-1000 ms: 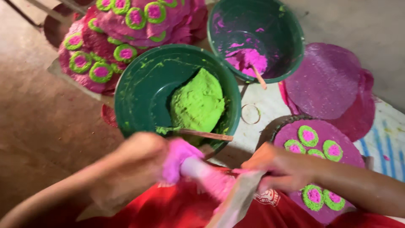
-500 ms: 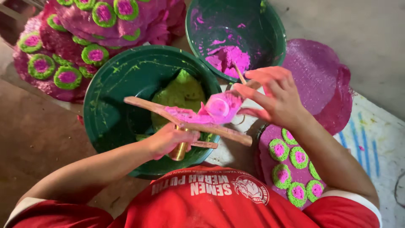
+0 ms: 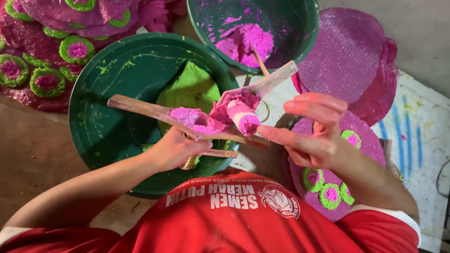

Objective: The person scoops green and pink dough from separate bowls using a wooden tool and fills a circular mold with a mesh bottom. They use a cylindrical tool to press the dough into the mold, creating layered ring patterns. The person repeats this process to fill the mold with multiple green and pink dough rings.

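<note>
Right now I see the big dark green basin (image 3: 101,112) filling the middle-left, with a lump of green dough (image 3: 190,91) in it, and a second green tub (image 3: 300,28) above it holding pink dough (image 3: 246,42). Stacks of pink discs (image 3: 344,61) lie to the right, some carrying green-and-pink rings (image 3: 330,194).

Over the basin's near rim sits the wooden press (image 3: 154,112), two long arms joined like tongs. Its long axis runs from upper left down toward the right, with the second arm angling up toward the tub. A pink dough roll (image 3: 243,117) sticks out at the joint, pointing toward my right side.

My left hand (image 3: 176,150) is under the press, closed around its lower handle, forearm coming in from the lower left. My right hand (image 3: 311,136) is open, fingers (image 3: 281,136) spread and pointing left, fingertip just at the end of the roll. So the roll lies directly left of the right hand, which is the nearer free one.
</note>
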